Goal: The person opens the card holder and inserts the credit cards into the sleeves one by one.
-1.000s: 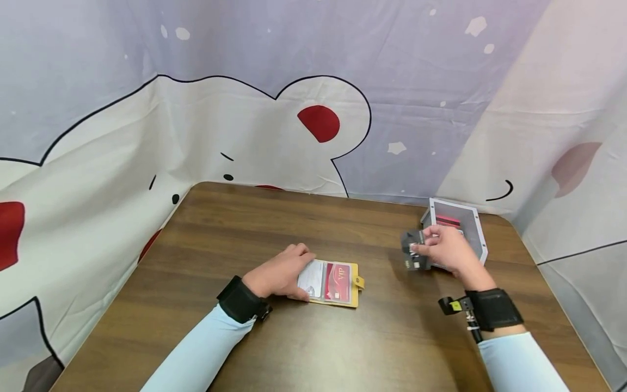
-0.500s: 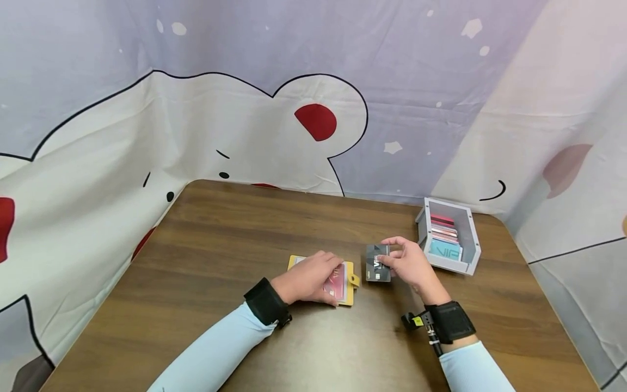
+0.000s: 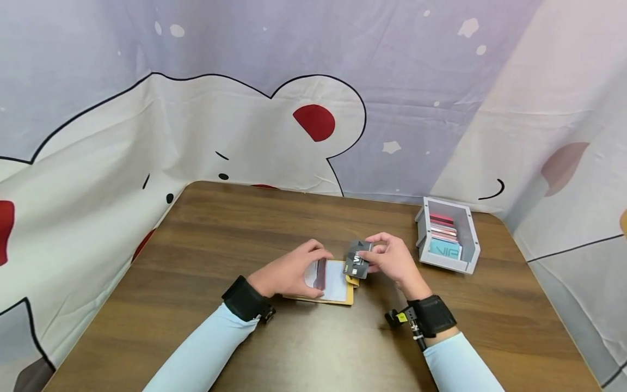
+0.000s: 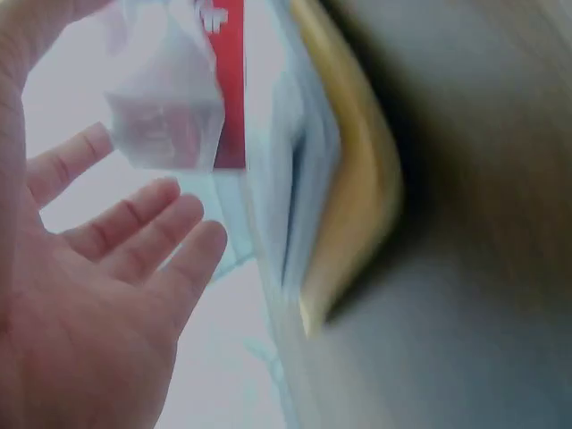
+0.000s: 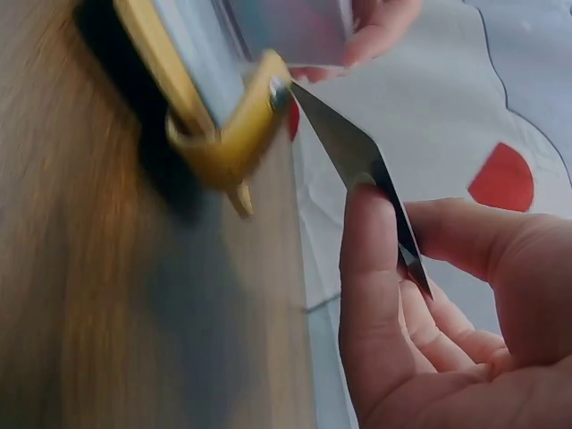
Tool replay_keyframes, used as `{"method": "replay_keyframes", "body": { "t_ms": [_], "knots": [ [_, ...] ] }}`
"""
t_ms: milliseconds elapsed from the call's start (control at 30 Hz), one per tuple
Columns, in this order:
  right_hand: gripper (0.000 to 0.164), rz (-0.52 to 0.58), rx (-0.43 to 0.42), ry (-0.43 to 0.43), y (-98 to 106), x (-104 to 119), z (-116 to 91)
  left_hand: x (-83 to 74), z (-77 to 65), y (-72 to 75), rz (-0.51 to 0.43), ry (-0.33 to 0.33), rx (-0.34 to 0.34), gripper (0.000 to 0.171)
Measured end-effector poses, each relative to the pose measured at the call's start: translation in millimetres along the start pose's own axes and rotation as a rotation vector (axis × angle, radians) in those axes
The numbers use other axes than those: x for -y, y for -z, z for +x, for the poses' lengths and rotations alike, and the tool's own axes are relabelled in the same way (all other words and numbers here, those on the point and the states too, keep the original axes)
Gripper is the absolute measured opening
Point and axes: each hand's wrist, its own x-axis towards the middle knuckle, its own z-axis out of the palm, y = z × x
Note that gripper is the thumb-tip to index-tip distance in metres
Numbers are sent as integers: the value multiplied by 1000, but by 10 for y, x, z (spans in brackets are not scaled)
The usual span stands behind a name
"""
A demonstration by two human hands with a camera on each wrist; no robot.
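Observation:
A yellow card holder [image 3: 349, 297] lies spread on the table with a pale inner page showing. My left hand [image 3: 286, 272] holds a raised clear sleeve page [image 3: 320, 274] between thumb and fingers; in the left wrist view a red card [image 4: 231, 98] shows in that page. My right hand [image 3: 394, 264] pinches a dark grey card [image 3: 355, 261] between thumb and fingers, over the holder's right edge and snap strap [image 3: 352, 281]. In the right wrist view the card [image 5: 344, 138] tilts close to the yellow strap [image 5: 228, 147]. The left hand hides the holder's left part.
An open grey box [image 3: 473, 239] stands at the back right of the wooden table [image 3: 274, 218], holding a row of cards [image 3: 443, 231] with a teal one in front. A patterned cloth [image 3: 235, 125] hangs behind the table.
The right hand has brought the dark card leftward from the box to the holder. The left hand moved right over the red-card page, then back left, lifting that page.

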Motion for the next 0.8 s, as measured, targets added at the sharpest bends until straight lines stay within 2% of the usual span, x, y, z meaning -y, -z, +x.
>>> {"method": "replay_keyframes", "body": {
  "t_ms": [167, 367, 567, 800],
  "knots": [
    [41, 35, 20, 8, -193, 47, 101, 157, -152, 95, 27, 6, -8, 68],
    [36, 16, 44, 4, -400, 88, 209, 234, -253, 124, 125, 75, 48, 67],
    [33, -81, 63, -22, -531, 114, 261, 253, -262, 104, 159, 109, 81, 64],
    [30, -204, 134, -43, -624, 154, 229, 276, -250, 101, 132, 154, 99, 68]
  ]
}}
